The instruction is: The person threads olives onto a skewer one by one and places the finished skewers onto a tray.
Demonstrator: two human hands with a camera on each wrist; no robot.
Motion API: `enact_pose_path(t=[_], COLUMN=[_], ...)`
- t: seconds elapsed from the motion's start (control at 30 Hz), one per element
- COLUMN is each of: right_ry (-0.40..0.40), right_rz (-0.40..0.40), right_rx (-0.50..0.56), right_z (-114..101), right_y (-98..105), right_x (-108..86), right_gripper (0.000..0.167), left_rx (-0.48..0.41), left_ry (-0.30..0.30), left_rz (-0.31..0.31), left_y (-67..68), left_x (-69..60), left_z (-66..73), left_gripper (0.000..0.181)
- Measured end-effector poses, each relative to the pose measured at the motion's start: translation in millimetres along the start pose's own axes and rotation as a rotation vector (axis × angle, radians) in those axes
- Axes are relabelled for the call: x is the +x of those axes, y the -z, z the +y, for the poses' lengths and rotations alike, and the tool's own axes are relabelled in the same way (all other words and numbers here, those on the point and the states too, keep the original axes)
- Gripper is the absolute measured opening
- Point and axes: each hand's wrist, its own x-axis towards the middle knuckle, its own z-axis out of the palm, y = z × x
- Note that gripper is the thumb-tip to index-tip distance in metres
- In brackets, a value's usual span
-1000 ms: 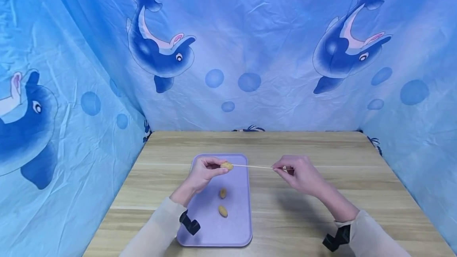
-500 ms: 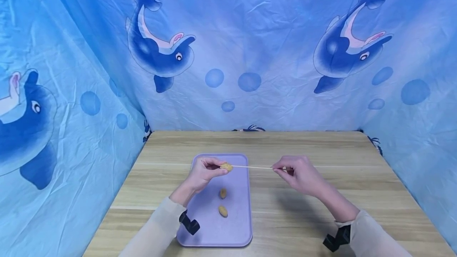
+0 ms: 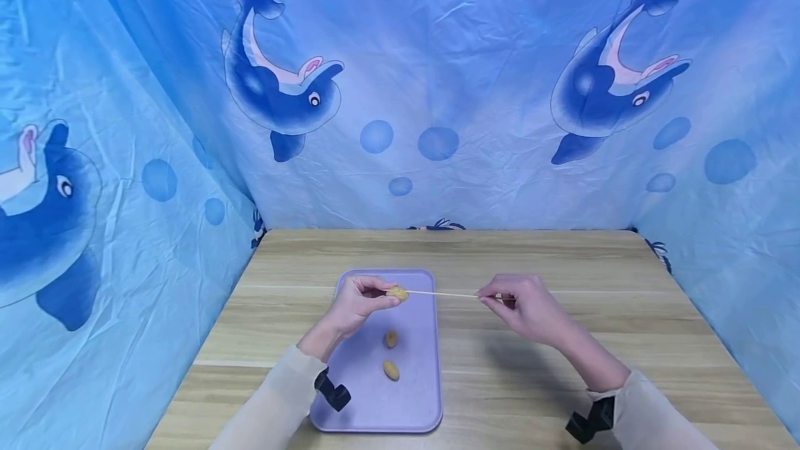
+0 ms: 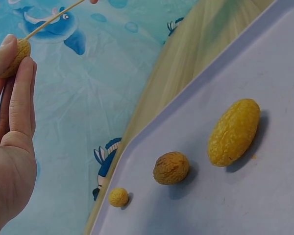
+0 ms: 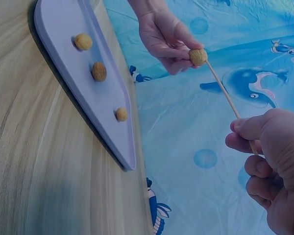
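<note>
Over the lilac tray (image 3: 406, 412), my left hand (image 3: 355, 305) pinches the wrinkled fruit-like piece (image 5: 198, 57) touching the thin wooden skewer (image 5: 221, 87) my right hand (image 3: 526, 304) grips tightly, so I'd best keep the 2 aligned, force gentle, skin clear of its hidden tip.

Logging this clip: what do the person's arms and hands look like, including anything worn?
Both the left grip and right grip are bare hands, no gloves visible. The left sleeve and right sleeve are plain, pale beige. A black, angular left wrist mount and matching right wrist mount sit at the cuffs.
</note>
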Motion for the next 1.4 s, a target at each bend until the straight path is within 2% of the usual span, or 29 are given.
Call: enact_pose_path(t=[0.5,1.07,1.2,1.3,1.4], right_ry=[0.019,0.048,0.025,-0.014,-0.035], right_rz=[-0.008,0.016,0.027,0.030,0.025], right_rx=[0.017,0.007,-0.039,-0.078,-0.108], right_z=[3.3,3.8,2.3,-0.3,-3.1], right_y=[-2.0,-7.0,-11.5,-14.8,-16.7], right_x=[-2.4,-2.1,-1.3,-0.2,1.5], right_gripper=[0.024,0.023,0.020,0.019,0.022], left_rx=[0.023,0.032,-0.039,-0.129,-0.166], left_ry=[-0.003,-0.011,-0.048,-0.089,-0.101], left_rz=[0.009,0.024,0.060,0.113,0.166], left_y=[-0.1,1.0,-2.0,-8.8,-17.6], left_x=[-2.6,-3.1,-2.9,-2.6,-1.1], left_z=[-4.3,-1.1,-2.0,-3.0,-3.3], left_gripper=[0.032,0.032,0.033,0.032,0.030])
